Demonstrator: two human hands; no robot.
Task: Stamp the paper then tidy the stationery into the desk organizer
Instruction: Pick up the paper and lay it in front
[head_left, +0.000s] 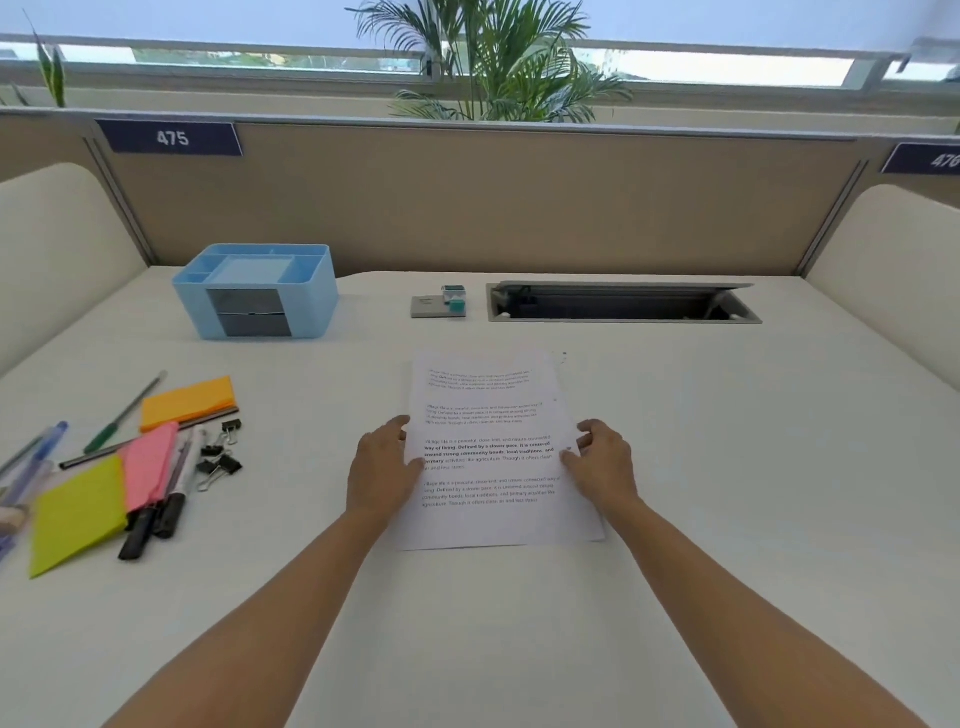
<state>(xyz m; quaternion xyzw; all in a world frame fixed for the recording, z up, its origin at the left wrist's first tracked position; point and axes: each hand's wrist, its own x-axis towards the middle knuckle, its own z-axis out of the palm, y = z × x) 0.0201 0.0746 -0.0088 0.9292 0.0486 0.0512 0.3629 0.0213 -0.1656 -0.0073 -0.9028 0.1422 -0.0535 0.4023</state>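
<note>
Daylight is entering through a long window (727, 70) behind a palm (498, 67); a beige partition (467, 208) is backing the white desk (727, 467).

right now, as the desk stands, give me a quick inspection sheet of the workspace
surface: white desk, flat.
job's things: printed paper lies flat in the middle; teal stamp beside a grey pad further back; blue organizer at back left.
clutter: sticky notes, pens, markers and binder clips lie loose on the left.
grippers: left hand rests on the paper's left edge, right hand on its right edge; neither grips anything.
cables: nothing seen; the open hatch is dark inside.
surroundings: tan partition with plate 475; plants and window behind.
</note>
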